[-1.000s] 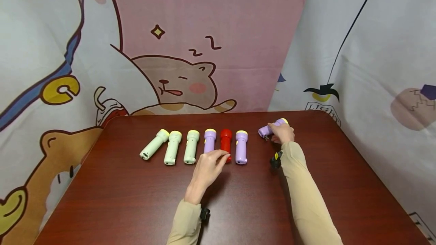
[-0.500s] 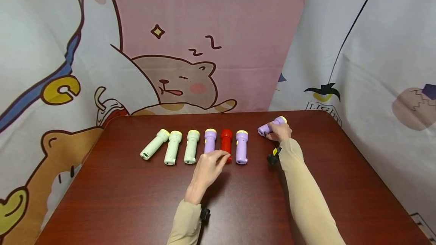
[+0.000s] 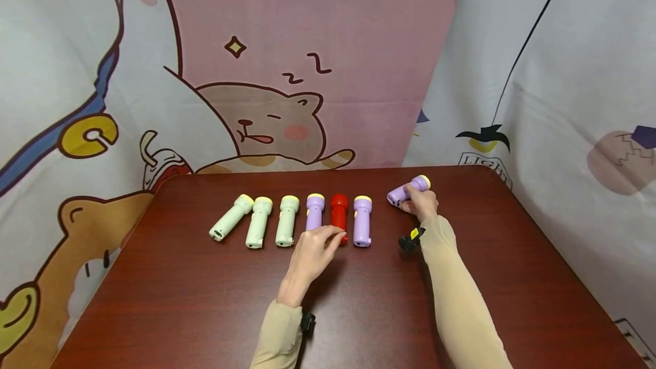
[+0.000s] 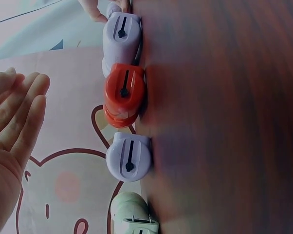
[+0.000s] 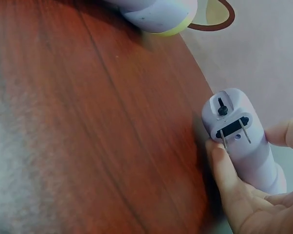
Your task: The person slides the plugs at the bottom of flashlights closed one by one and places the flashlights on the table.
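At the table's right back, my right hand [image 3: 422, 204] grips a purple flashlight [image 3: 400, 195] between thumb and fingers, its yellow lens end pointing away to the right. In the right wrist view, two metal plug prongs [image 5: 234, 132] stick out of the tail of that flashlight. My left hand [image 4: 12, 114], fingers loosely bent and holding nothing, hovers near a red flashlight [image 3: 339, 209]. It hides the tail of a second purple flashlight [image 3: 315, 212] in the head view. Another purple flashlight [image 3: 362, 221] lies right of the red one.
Three pale green flashlights lie to the left: a slanted one [image 3: 232, 218], a middle one [image 3: 259, 222] and a right one [image 3: 287, 221]. The brown wooden table [image 3: 205, 300] ends against a cartoon-printed cloth [image 3: 359, 73].
My right hand has shifted slightly left and away from me with the purple flashlight, which has turned a little in its grip. My left hand and the other flashlights stay in place.
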Available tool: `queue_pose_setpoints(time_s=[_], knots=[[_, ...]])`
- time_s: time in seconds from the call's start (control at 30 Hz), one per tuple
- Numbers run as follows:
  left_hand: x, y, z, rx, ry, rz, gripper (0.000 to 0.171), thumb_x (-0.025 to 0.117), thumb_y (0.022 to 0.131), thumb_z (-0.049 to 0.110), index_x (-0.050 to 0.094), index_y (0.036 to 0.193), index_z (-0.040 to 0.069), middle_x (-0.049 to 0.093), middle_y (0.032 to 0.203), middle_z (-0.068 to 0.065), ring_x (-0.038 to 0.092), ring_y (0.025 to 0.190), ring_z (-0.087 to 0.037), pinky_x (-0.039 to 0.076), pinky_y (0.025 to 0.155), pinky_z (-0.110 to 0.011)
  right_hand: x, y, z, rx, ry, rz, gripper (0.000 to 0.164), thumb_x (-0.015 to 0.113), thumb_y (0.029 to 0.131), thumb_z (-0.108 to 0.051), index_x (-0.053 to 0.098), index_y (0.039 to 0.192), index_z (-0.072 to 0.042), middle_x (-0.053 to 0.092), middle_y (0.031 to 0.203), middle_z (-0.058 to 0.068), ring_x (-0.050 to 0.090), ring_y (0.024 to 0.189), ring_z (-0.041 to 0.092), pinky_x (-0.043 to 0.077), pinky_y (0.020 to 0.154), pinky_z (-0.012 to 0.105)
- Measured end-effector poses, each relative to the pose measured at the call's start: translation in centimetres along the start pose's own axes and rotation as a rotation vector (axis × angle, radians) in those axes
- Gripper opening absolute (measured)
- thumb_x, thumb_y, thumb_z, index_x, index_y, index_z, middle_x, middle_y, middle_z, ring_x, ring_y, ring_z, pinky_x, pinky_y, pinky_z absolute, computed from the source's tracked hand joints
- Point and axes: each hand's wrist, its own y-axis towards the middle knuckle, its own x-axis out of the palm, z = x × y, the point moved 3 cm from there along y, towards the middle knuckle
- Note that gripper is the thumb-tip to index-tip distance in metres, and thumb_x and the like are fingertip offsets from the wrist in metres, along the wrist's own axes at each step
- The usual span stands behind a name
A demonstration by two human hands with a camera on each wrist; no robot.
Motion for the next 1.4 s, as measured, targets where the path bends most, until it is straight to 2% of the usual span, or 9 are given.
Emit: queue_pose_setpoints(time_s=[0.13, 0.37, 0.5, 0.67, 0.83, 1.03, 1.23, 1.4], knots=[[0.1, 0.0, -0.1, -0.011, -0.009, -0.010, 0.006, 0.069, 0.086, 0.014, 0.073, 0.089, 0.009, 0.072, 0.079, 0.000, 0.056, 0.059, -0.003, 0.046, 0.055, -0.012, 0.1, -0.1, 0.3, -0.009, 0.009, -0.028, 0.031, 0.058, 0.088, -0.027, 0.050, 0.101, 0.000, 0.062, 0.052, -0.001, 0.065, 0.049, 0.006, 0.057, 0.060, 0.022], [0.1, 0.0, 0.0, -0.002, -0.012, -0.004, 0.007, 0.069, 0.087, 0.014, 0.073, 0.089, 0.009, 0.072, 0.078, -0.001, 0.055, 0.059, -0.002, 0.046, 0.055, -0.011, 0.5, -0.9, -0.1, -0.081, -0.006, -0.031, 0.033, 0.060, 0.087, -0.027, 0.053, 0.102, 0.002, 0.062, 0.052, -0.003, 0.064, 0.048, 0.004, 0.056, 0.058, 0.021], [0.1, 0.0, 0.0, 0.002, -0.013, 0.000, 0.007, 0.069, 0.087, 0.014, 0.072, 0.088, 0.009, 0.072, 0.078, 0.000, 0.055, 0.058, -0.002, 0.045, 0.054, -0.010, 0.9, -2.2, -0.9, -0.151, -0.011, -0.053, 0.034, 0.061, 0.088, -0.027, 0.055, 0.101, 0.003, 0.063, 0.057, -0.003, 0.064, 0.050, 0.003, 0.056, 0.059, 0.021], [0.1, 0.1, 0.1, 0.004, -0.008, 0.004, 0.006, 0.070, 0.086, 0.015, 0.072, 0.089, 0.010, 0.072, 0.079, 0.000, 0.056, 0.059, -0.003, 0.045, 0.055, -0.011, 1.6, -4.2, -2.3, -0.234, -0.033, -0.084, 0.043, 0.060, 0.088, -0.027, 0.056, 0.110, 0.010, 0.062, 0.060, -0.005, 0.063, 0.053, 0.003, 0.056, 0.059, 0.020], [0.1, 0.1, 0.2, 0.000, -0.005, 0.012, 0.008, 0.069, 0.087, 0.016, 0.072, 0.090, 0.009, 0.072, 0.080, 0.000, 0.059, 0.062, -0.004, 0.048, 0.057, -0.014, 2.7, -6.4, -3.5, -0.310, -0.009, -0.160, 0.040, 0.059, 0.089, -0.022, 0.056, 0.110, 0.012, 0.061, 0.063, -0.004, 0.062, 0.057, 0.004, 0.056, 0.058, 0.019], [0.2, 0.1, 0.3, 0.002, 0.008, 0.034, 0.010, 0.070, 0.086, 0.017, 0.072, 0.092, 0.010, 0.072, 0.083, 0.000, 0.063, 0.065, -0.006, 0.051, 0.059, -0.017, 4.0, -8.9, -4.2, -0.350, 0.017, -0.275, 0.031, 0.058, 0.090, -0.017, 0.055, 0.105, 0.010, 0.061, 0.065, -0.002, 0.062, 0.059, 0.006, 0.056, 0.059, 0.020], [0.1, 0.2, 0.3, -0.002, -0.001, 0.097, 0.015, 0.073, 0.084, 0.016, 0.071, 0.094, 0.006, 0.072, 0.087, -0.004, 0.067, 0.070, -0.013, 0.054, 0.063, -0.022, 5.0, -11.1, -4.2, -0.373, -0.038, -0.354, 0.036, 0.057, 0.092, -0.017, 0.053, 0.110, 0.013, 0.062, 0.068, -0.001, 0.062, 0.061, 0.007, 0.056, 0.060, 0.020], [0.0, 0.4, 0.2, 0.000, -0.024, 0.175, 0.029, 0.077, 0.079, 0.014, 0.067, 0.103, 0.002, 0.069, 0.097, -0.009, 0.069, 0.080, -0.017, 0.056, 0.068, -0.027, 5.7, -12.5, -4.1, -0.366, -0.051, -0.408, 0.035, 0.057, 0.092, -0.015, 0.051, 0.111, 0.013, 0.064, 0.071, 0.002, 0.064, 0.062, 0.008, 0.056, 0.061, 0.021]])
